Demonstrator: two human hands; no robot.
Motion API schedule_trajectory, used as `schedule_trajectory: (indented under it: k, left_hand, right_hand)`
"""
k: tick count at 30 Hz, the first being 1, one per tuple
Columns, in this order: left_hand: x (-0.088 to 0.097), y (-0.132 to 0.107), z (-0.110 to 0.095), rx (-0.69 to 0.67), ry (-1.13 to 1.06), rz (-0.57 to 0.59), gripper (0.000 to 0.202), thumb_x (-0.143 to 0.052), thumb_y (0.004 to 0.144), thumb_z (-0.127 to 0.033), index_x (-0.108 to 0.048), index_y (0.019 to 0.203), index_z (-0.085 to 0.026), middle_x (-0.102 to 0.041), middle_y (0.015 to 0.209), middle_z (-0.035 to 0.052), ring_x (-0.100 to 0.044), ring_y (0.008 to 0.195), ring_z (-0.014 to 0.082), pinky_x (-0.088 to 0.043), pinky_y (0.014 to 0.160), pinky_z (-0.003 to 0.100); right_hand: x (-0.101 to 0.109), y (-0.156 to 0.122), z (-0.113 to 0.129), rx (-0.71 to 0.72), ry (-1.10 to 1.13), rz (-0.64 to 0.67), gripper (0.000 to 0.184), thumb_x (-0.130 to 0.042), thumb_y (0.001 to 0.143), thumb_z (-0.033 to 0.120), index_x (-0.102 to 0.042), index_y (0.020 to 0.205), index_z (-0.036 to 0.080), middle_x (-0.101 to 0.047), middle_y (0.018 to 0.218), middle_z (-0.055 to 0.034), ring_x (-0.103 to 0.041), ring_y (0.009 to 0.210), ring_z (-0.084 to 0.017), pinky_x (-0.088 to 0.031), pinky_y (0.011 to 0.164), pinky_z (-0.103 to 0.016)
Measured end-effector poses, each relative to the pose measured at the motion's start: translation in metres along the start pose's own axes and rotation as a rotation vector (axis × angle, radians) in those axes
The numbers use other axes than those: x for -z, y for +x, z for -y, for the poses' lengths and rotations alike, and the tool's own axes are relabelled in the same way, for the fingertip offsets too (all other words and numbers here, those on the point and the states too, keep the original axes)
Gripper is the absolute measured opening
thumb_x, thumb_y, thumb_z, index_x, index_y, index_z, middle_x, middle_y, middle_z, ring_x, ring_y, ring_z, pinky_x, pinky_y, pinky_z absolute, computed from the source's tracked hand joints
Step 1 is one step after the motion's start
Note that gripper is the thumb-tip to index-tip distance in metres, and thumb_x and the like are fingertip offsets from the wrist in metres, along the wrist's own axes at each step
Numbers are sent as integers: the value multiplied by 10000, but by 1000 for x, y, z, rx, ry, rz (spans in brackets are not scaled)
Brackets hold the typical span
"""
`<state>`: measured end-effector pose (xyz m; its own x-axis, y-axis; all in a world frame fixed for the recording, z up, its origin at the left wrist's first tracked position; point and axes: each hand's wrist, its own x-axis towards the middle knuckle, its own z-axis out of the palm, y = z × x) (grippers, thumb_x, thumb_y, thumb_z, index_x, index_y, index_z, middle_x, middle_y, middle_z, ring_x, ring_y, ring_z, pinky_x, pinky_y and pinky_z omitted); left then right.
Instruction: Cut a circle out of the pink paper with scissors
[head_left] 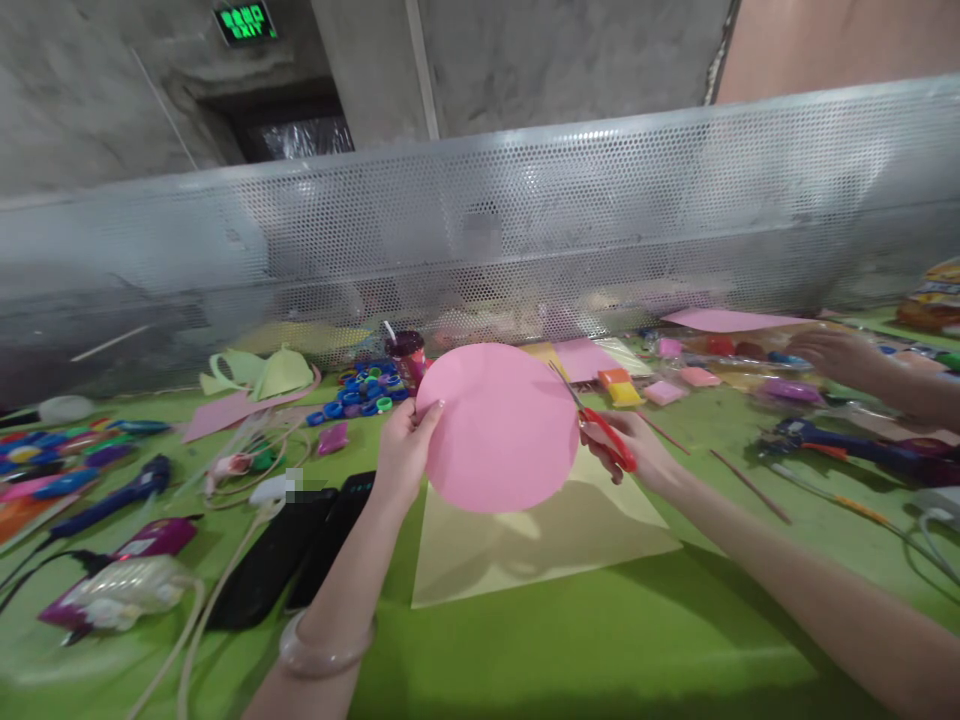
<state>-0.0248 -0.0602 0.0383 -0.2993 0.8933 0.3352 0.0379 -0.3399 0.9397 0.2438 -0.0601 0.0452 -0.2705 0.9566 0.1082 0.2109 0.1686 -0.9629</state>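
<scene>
A round pink paper disc [499, 430] is held up in front of me, with my left hand [407, 440] pinching its left edge. My right hand [630, 445] grips red-handled scissors [611, 435], whose blades point up and left beside the disc's right edge. Whether the blades touch the paper I cannot tell. Below the disc, a pale yellow paper sheet [525, 555] lies on the green table [600, 650], partly in shadow.
Two black phones [274, 560] and white cables lie left of my arm. Behind stand a dark red cup [407, 355] with a straw and several blue rings [364, 390]. Another person's hand [832, 355] reaches in at the right, near a blue glue gun [825, 440].
</scene>
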Motion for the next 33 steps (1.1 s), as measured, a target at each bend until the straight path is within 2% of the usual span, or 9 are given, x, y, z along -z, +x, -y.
schedule_trajectory:
  k: [7, 16, 24, 33]
  left_hand:
    - [0, 1, 1, -16, 23, -3, 312, -625, 665, -436, -573, 803, -161, -599, 678, -4, -544, 601, 143, -409, 558, 242]
    - [1, 1, -2, -35, 0, -11, 269, -633, 660, -414, -540, 723, -170, -596, 667, -11, -524, 567, 122, -397, 532, 220]
    - [2, 2, -3, -47, 1, -19, 265, -630, 661, -404, -563, 759, -166, -616, 701, 3, -547, 603, 136, -405, 553, 229]
    - [4, 3, -4, -32, 19, -41, 265, -630, 657, -415, -549, 734, -175, -611, 694, -3, -532, 590, 129, -394, 530, 214]
  right_hand:
    - [0, -1, 2, 5, -12, -1, 367, -522, 729, 491, -447, 591, 159, -381, 408, 69, -366, 315, -50, -321, 290, -178]
    - [-1, -4, 8, 11, -59, -3, 348, -512, 729, 467, -438, 570, 166, -389, 379, 67, -366, 298, -54, -307, 295, -182]
    - [-1, -5, 9, -12, -67, 3, 314, -500, 739, 432, -439, 578, 170, -385, 369, 73, -367, 295, -59, -312, 291, -182]
    - [-2, -5, 7, -3, -54, 11, 345, -503, 736, 464, -431, 574, 167, -377, 397, 73, -363, 294, -44, -303, 280, -169]
